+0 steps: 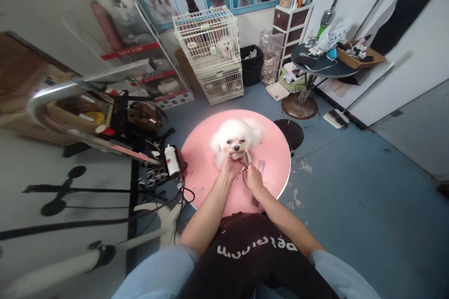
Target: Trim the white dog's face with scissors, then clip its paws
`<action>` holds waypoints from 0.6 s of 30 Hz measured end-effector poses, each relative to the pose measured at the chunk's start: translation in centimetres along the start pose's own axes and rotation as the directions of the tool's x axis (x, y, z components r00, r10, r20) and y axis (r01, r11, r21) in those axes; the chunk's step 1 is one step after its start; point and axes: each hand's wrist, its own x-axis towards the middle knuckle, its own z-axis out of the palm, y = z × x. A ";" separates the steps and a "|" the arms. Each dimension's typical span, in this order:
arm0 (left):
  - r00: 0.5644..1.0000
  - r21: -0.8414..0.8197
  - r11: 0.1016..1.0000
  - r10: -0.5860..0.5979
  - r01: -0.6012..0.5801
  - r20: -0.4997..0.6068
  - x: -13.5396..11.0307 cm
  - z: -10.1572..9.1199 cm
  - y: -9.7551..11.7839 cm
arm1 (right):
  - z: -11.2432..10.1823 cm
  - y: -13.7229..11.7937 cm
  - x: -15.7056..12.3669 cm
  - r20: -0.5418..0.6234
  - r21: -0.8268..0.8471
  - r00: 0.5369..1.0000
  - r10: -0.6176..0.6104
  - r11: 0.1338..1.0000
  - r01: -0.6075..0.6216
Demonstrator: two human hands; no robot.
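Centrally placed desk point(198, 159): the round pink top is rimmed in white.
White dog point(234, 133): borne on the desk, near its middle, its face turned toward the camera.
Left grip point(230, 168): placed under the dog's chin, which is cupped in it.
Right grip point(252, 177): closed around a slim grey tool point(246, 158), whose tip is raised beside the dog's muzzle.
Comb point(261, 166): laid on the desk, just beside the right grip.

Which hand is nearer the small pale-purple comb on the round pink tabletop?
Right. The right hand is just left of the comb; the left hand is farther left, at the chin of the fluffy white dog.
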 end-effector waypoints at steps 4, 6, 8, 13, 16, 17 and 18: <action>0.998 0.021 0.999 -0.033 0.032 0.044 -0.2 -0.3 0.3 | 0.2 0.2 1.1 -0.013 -0.040 0.999 -0.040 0.998 0.039; 0.998 0.024 0.999 -0.029 0.028 0.062 -0.2 -0.5 0.4 | 0.3 0.3 1.4 -0.023 -0.058 0.999 -0.039 0.998 0.038; 0.998 0.033 0.999 -0.023 0.022 0.058 -0.3 -0.6 0.4 | 0.2 0.5 1.5 -0.029 -0.069 0.999 -0.042 0.997 0.040; 0.999 0.068 0.997 -0.034 0.032 0.027 -0.6 -0.5 0.4 | 0.1 0.7 1.5 -0.036 -0.080 0.997 -0.073 0.994 0.070; 1.000 0.068 0.997 -0.023 0.022 0.010 -0.6 -0.4 0.4 | 0.0 0.9 1.4 -0.037 -0.088 0.997 -0.066 0.994 0.062; 1.000 0.070 0.997 -0.021 0.021 0.008 -0.5 -0.4 0.4 | 0.0 0.9 1.4 -0.036 -0.089 0.997 -0.067 0.994 0.063; 1.000 0.073 0.997 -0.021 0.021 0.007 -0.5 -0.4 0.4 | 0.0 1.0 1.3 -0.034 -0.089 0.997 -0.071 0.994 0.068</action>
